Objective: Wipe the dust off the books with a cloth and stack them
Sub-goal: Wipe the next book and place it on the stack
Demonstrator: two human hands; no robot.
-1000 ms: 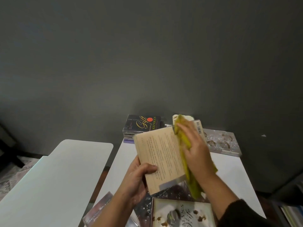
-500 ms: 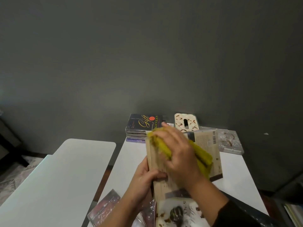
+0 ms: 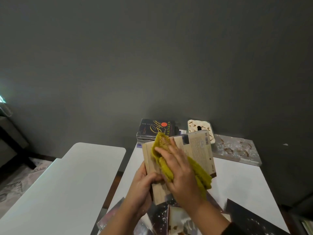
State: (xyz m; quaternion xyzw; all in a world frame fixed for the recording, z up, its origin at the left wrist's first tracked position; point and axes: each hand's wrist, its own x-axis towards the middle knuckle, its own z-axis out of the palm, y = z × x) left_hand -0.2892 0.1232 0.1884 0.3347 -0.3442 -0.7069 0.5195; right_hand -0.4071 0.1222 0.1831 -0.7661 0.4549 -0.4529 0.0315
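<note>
Held up over the white rectangular surface (image 3: 237, 180), tan matte paperback book (image 3: 194, 150). Left hand (image 3: 144, 185) clamped on its near-left edge. Swept across from the far right corner, now pressing at the spine side: right hand (image 3: 179, 175), fingers spread flat on the crumpled mustard-yellow fuzzy cloth (image 3: 162, 160). Back cover nearly wiped; glossy dark stack of books (image 3: 156, 128) waiting behind.

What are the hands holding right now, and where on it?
Left hand grips the tan book at its lower left edge, thumb over the cover. Right hand presses the yellow-green cloth flat against the cover.
</note>
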